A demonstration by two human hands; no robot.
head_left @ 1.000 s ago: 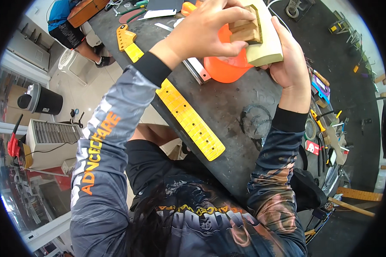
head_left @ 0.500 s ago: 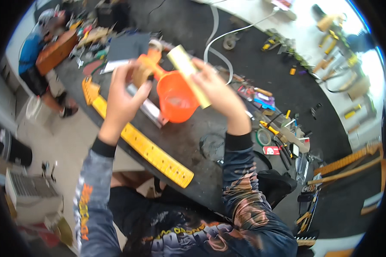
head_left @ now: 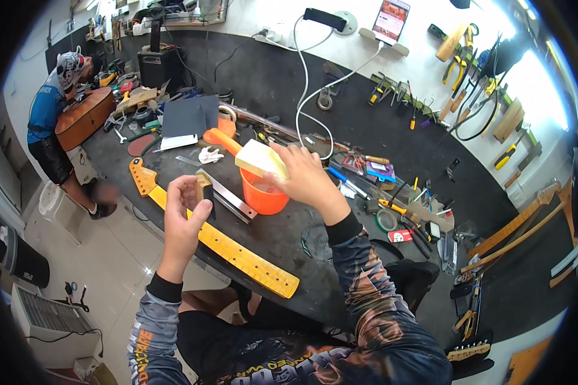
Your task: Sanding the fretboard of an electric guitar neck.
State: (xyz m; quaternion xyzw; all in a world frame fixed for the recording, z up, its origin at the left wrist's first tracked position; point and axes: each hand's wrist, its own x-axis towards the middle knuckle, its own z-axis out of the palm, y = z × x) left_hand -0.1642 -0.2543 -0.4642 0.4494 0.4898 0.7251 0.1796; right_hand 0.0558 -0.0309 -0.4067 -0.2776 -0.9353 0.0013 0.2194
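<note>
My left hand point(head_left: 185, 221) pinches a small wooden block point(head_left: 202, 188) with a dark face between thumb and fingers. In my right hand point(head_left: 308, 179) is a pale yellow sponge-like block point(head_left: 258, 158), held over the mouth of an orange plastic dipper point(head_left: 265, 194), whose handle points up and left. The block hides part of the dipper's rim. A yellow maple guitar neck point(head_left: 247, 258) with dark fret dots lies along the bench edge, below both hands. Next to the dipper, a metal straightedge bar point(head_left: 233, 200) lies behind the wooden block.
Dark sheets point(head_left: 187, 117) and a crumpled white tissue point(head_left: 210, 154) lie beyond my left hand. Green tape point(head_left: 386, 220), pliers and loose tools crowd the bench to the right. A white cable point(head_left: 305, 83) hangs down the back. At far left a person point(head_left: 61, 109) leans over a guitar body.
The view has tilted up. My hands sit lower and nearer me; the left one with the wooden block has moved away from the dipper handle. The pale block has turned from edge-on to flatter.
</note>
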